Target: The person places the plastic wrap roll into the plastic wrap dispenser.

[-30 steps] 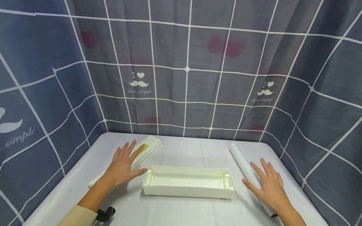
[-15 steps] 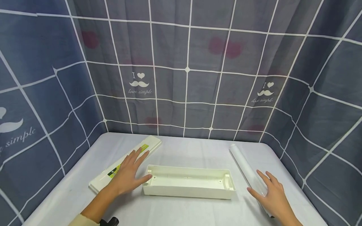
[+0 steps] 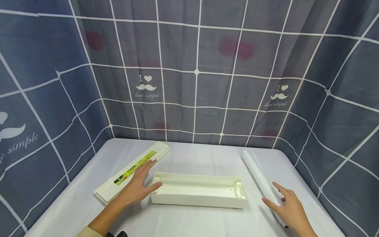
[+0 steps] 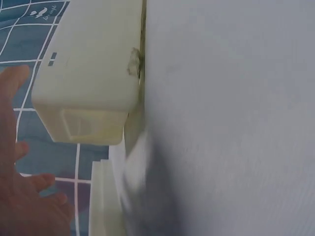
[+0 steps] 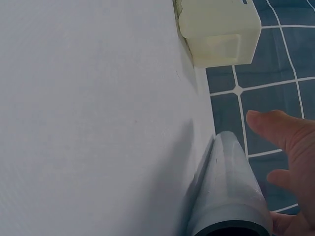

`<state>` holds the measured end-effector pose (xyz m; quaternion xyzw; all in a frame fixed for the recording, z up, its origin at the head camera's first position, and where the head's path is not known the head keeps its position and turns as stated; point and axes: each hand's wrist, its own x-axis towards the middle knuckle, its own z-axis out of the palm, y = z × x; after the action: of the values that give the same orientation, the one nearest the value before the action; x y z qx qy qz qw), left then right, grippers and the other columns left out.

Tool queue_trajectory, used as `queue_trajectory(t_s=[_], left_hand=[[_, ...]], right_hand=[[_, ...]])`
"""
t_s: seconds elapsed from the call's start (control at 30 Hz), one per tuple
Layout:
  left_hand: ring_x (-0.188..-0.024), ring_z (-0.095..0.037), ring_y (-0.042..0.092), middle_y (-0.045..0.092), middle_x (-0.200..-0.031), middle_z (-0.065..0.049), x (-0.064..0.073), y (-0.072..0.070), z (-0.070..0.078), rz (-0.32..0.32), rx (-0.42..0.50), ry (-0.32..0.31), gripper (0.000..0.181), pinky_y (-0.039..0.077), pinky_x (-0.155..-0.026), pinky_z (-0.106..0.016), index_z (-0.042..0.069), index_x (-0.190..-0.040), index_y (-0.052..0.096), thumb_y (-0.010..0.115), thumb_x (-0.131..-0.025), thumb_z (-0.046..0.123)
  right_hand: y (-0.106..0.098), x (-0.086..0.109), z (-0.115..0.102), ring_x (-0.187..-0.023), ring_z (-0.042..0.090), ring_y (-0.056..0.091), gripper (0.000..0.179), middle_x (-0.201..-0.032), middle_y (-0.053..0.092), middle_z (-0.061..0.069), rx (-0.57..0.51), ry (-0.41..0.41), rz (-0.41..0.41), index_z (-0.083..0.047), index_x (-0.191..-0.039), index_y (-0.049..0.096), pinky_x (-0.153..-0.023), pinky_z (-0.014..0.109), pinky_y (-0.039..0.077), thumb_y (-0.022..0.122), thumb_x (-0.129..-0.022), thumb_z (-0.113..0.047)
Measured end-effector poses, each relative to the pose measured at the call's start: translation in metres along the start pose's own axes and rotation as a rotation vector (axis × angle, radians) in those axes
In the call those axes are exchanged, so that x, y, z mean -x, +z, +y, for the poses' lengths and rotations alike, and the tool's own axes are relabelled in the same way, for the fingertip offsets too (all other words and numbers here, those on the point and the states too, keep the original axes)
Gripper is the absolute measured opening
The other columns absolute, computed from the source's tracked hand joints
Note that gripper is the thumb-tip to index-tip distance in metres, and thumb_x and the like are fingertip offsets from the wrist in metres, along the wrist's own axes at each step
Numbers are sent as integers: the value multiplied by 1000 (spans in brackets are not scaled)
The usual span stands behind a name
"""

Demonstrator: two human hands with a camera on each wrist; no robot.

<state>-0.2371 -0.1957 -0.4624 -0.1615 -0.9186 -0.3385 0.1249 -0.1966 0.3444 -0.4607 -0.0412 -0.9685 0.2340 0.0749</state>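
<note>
A cream open-topped plastic box (image 3: pixel 196 200) lies lengthwise mid-table, its inner end fittings showing. My left hand (image 3: pixel 137 189) is at its left end, thumb and fingers spread; in the left wrist view it appears apart from the box (image 4: pixel 88 59). Behind that hand is a long cream lid (image 3: pixel 161 149) with a yellow-green label, slanted on the cloth. A white roll of plastic film (image 3: pixel 256 172) lies on the right side. Over its near end my right hand (image 3: pixel 291 209) is bent, thumb and forefinger apart; contact of the lower fingers with the roll (image 5: pixel 229 187) is unclear.
White cloth (image 3: pixel 189 223) covers the table. A grey-blue checked curtain (image 3: pixel 177 85) rises along the back and both sides. A black wrist-worn piece (image 3: pixel 121 234) shows at the lower edge near the left sleeve (image 3: pixel 88 232).
My left hand has moved right and slightly nearer, uncovering the lid's label. My right hand has come lower over the roll's near end, its fingers more bent. The box, lid and roll stay put.
</note>
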Motion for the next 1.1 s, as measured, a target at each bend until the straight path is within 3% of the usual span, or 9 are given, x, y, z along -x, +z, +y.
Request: queue_trajectory(t_s=[0.3,0.6,0.83,1.1], left_hand=[[-149,-42,37,37,-163,-17,2,4,5,-82,173,-147,99,35,-119,-62,13,-162,26,81,-85,44],[-145,-40,43,44,-156,-21,2,4,-1,-130,336,-95,98,32,-122,-53,5,-155,35,90,-78,29],[-136,-39,52,54,-144,-21,2,3,-7,-176,422,-48,95,40,-116,-49,2,-150,40,93,-73,20],[-137,-47,48,49,-146,-28,2,1,-16,-252,545,-11,97,46,-113,-28,-5,-152,34,91,-75,12]], right_hand=[[-1,-4,4,-111,46,62,100,-137,55,36,-48,76,-78,4,-152,40,-77,49,60,78,-84,-59],[1,-2,10,-115,49,62,99,-134,58,34,-75,81,-76,4,-151,42,-77,46,61,81,-82,-54],[1,-6,12,-115,53,62,92,-127,63,36,-47,59,-75,6,-148,46,-81,53,60,81,-84,-51],[0,-10,14,-110,52,65,90,-120,67,34,-50,58,-83,6,-143,51,-78,51,60,84,-81,-49]])
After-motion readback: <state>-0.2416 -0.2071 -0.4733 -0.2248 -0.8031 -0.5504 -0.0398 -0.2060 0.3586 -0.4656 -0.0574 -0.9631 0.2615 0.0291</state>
